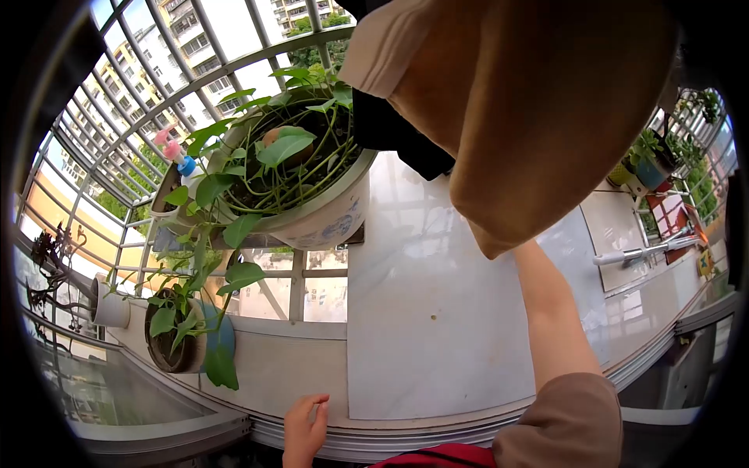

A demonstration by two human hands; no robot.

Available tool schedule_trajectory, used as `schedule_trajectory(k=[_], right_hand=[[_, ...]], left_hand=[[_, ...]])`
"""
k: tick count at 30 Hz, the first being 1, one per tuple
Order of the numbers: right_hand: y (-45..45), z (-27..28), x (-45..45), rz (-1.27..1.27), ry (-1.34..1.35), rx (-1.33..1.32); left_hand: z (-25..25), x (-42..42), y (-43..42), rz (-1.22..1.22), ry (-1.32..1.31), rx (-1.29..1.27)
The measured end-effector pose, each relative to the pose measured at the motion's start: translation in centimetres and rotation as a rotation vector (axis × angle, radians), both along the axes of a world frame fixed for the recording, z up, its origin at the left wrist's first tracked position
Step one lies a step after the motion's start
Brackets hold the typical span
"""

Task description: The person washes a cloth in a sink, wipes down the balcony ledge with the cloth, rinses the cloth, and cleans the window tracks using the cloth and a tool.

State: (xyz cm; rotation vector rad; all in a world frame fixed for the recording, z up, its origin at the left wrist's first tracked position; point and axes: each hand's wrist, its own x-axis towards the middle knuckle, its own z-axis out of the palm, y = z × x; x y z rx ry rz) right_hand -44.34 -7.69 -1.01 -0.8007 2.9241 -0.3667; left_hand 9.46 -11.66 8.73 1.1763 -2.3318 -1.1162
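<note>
Low in the head view, my left hand (304,430) is raised above the sill's inner edge. Its thumb and fingers are apart, and it holds nothing. My right forearm (552,312) reaches forward over the white marble-look slab (421,327). My right hand is hidden behind a large piece of brown cloth (554,117), which hangs close to the camera at the top. Whether that hand grips the cloth cannot be seen. A dark fabric part (398,144) shows beside the cloth's pale edge.
A big white pot (320,222) with a trailing vine stands left of the slab. A smaller pot (178,339) sits nearer. A pink-and-blue bottle top (181,160) is behind. Window bars (203,35) enclose the ledge. At right lie a white-handled tool (624,256) and potted plants (651,160).
</note>
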Motion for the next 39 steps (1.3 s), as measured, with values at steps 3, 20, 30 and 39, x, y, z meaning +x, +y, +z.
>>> schedule_trajectory(k=[3,20,30,39], right_hand=[[-5.0,0.4,9.9,0.319,0.106,-0.056],[12.6,10.1,25.9,-0.200,-0.980,-1.188],[20.9,1.8,26.1,-0.414,-0.114,0.039],[10.3,6.0,35.2,0.217,-0.520,-0.477]], left_hand=[[-0.1,-0.2,0.3,-0.021,-0.006,0.003],[-0.5,3.1,0.6,-0.153,0.085,-0.004],[0.0,3.2,-0.3,-0.179,0.099,0.008],[-0.3,2.4,-0.8,-0.235,0.121,0.040]])
